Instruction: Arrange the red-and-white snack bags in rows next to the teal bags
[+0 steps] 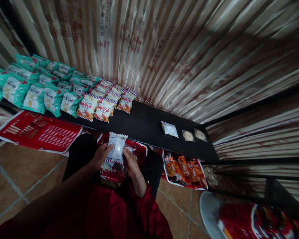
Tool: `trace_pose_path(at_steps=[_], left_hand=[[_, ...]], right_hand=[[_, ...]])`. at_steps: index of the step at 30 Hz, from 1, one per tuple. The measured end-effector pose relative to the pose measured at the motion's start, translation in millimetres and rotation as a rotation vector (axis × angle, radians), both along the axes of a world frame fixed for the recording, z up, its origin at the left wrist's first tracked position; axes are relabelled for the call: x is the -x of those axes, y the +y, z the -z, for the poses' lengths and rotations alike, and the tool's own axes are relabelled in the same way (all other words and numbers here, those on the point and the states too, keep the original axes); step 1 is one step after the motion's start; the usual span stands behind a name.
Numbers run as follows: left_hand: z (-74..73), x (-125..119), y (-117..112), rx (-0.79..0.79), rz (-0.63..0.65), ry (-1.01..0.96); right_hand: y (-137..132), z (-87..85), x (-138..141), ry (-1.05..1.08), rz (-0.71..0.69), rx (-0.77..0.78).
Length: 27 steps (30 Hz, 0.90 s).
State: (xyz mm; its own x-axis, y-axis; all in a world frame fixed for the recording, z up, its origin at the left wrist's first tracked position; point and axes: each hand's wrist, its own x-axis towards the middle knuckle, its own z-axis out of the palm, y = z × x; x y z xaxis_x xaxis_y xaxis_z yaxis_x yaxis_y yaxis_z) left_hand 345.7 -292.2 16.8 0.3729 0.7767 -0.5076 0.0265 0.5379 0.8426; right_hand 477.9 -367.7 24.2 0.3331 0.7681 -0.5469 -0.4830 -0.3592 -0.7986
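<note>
My left hand [101,156] and my right hand [132,164] both grip one snack packet [116,147], its white back facing me, held over my lap. Under it sits a red basket [139,151] with more packets. On the black shelf [144,124] ahead stand rows of teal packets [35,94] at the left and orange-and-white packets [103,108] beside them. Further right on the shelf lie a small white packet [169,129] and two clear round-filled packets [194,135].
An upturned red basket [40,132] lies on the tiled floor at the left. A red tray of orange packets [185,169] sits below the shelf at the right. A white stool [209,212] with a red bag [251,222] is at the bottom right. Striped wall behind.
</note>
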Motion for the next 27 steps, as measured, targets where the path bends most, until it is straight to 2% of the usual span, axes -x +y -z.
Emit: trace_pose_path(at_steps=[3,5,12,18,23,25,27], left_hand=[[0.3,-1,9,-0.060,-0.059,0.044],[-0.6,-4,12,-0.080,-0.095,0.056],[-17.3,-14,5,-0.030,-0.158,0.001],[-29.0,-20,3,0.042,-0.195,-0.054],[-24.6,-22,4,0.032,-0.138,-0.033],[-19.4,-23,6,-0.035,-0.133,-0.012],[-13.6,-25,8,-0.137,-0.193,0.048]], right_hand=[[-7,0.4,4,0.144,-0.055,-0.014],[-9,-0.3,7,0.171,-0.041,-0.030],[-5,-2.2,12,0.113,0.142,-0.012],[-5,-9.3,11,0.119,0.163,-0.039],[-5,-21.4,9,0.025,0.094,-0.049],[-5,-24.9,9,-0.023,0.068,-0.065],[-5,-26.1,10,-0.050,0.064,-0.066]])
